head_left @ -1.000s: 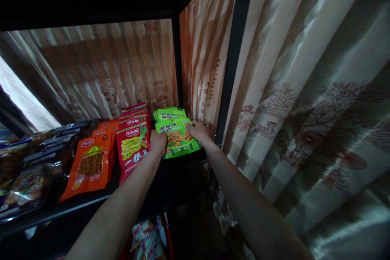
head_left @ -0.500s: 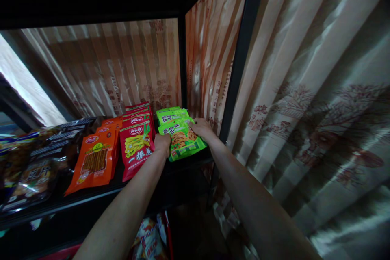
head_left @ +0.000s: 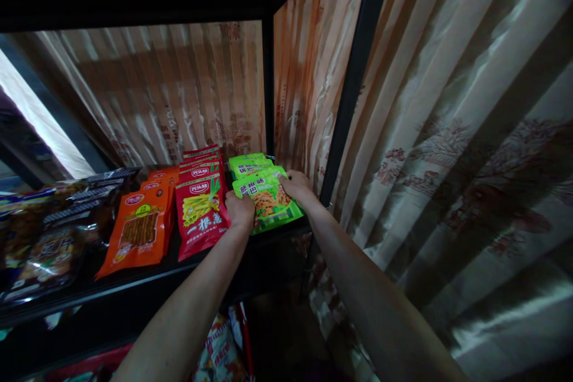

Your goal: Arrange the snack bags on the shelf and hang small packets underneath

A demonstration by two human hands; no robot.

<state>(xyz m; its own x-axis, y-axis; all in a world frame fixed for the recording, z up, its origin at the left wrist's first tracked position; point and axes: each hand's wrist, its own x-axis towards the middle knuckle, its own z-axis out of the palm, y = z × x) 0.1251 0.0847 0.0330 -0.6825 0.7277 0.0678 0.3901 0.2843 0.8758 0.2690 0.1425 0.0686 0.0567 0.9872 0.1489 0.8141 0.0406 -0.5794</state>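
Observation:
A bright green snack bag (head_left: 267, 203) lies at the front of a short row of matching bags at the shelf's right end. My left hand (head_left: 240, 210) grips its left edge, knuckles close to the red snack bag (head_left: 201, 215). On the other side, my right hand (head_left: 296, 188) is closed on the bag's upper right edge, thumb on the front. Behind it, other green bags (head_left: 248, 165) lean back toward the curtain. My left fingertips are partly hidden.
Orange snack bags (head_left: 138, 230) and dark clear-windowed packs (head_left: 49, 259) fill the shelf further left. A black post (head_left: 353, 83) rises just right of my right hand, before a patterned curtain (head_left: 447, 131). Below, a red-edged container holds more bags (head_left: 224, 349).
The front green bag has shifted slightly up and to the right over the bags behind it, with both hands still on it. The view has moved a little.

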